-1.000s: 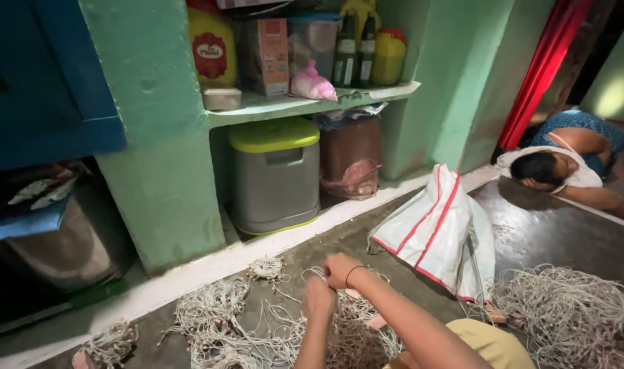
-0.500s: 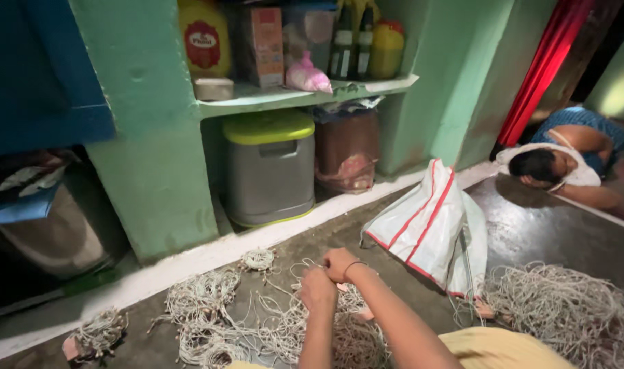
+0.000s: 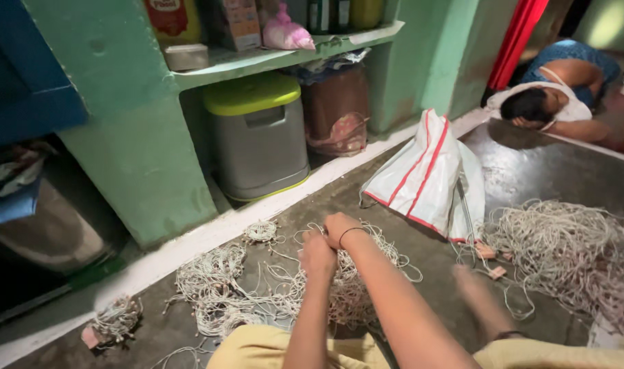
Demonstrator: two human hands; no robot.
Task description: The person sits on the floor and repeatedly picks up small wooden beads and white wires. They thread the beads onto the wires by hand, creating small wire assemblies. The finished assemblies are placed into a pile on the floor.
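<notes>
White string everywhere on the dark floor (image 3: 530, 171). Far left, low: a small string bundle (image 3: 117, 318) by the white kerb, alone. Right of it a loose tangle (image 3: 223, 294) spreads across the floor, with a small coil (image 3: 261, 231) at its upper edge near the kerb.

Centre: both hands meet over the tangle. Left hand (image 3: 318, 254) closed, fingers curled down around strands of string; exact pinch hidden behind the knuckles. Right hand (image 3: 341, 229) just beside and touching it, also closed on string, dark band on the wrist. Forearms run down to yellow cloth at the bottom edge.

Behind, against the green wall (image 3: 134, 137): grey bin (image 3: 260, 147) with a yellow-green lid under a shelf (image 3: 278, 58); a brown container (image 3: 336, 109) just right of it. Shelf carries bottles, a box, a pink bag.

Right of the hands: a white sack (image 3: 428, 178) with red stripes, slumped on the floor. A blurred foot (image 3: 479, 301) below it. Further right a big heap (image 3: 564, 253) of the same string, with small pinkish tags at its left edge.

Top right: another person (image 3: 551, 96) lies on the floor by a red curtain (image 3: 520, 31), well apart from the work.
</notes>
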